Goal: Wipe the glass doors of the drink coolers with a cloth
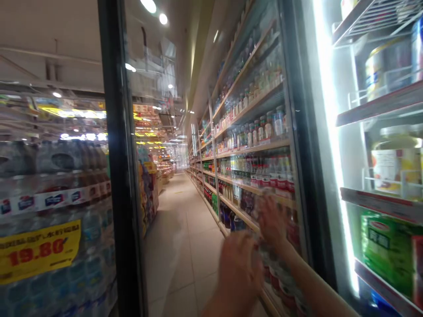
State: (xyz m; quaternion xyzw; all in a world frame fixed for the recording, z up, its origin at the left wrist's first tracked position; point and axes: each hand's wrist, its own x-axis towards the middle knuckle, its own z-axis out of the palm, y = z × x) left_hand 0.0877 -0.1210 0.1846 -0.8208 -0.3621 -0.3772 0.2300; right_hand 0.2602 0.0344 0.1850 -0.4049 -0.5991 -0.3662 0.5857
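Observation:
My left hand [236, 266] is raised at the lower middle, in front of a glass door [205, 220]. Its fingers look bent but are smeared by motion, so I cannot tell what they hold, if anything. My right hand [271, 220] reaches up from the lower right, farther forward and to the right of the left one. The right fingers look apart and blurred, with nothing visible in them. Whether either hand touches the glass is unclear. Dark upright frames edge the door, at the left [120, 176] and at the right [306, 145].
To the right, a lit cooler holds a juice bottle [388, 163] and a green packet [385, 251] on its shelves. Packs of bottles [66, 185] stack at the left behind a yellow price sign [39, 251]. An aisle [178, 207] and long drink shelves [254, 145] appear in the glass.

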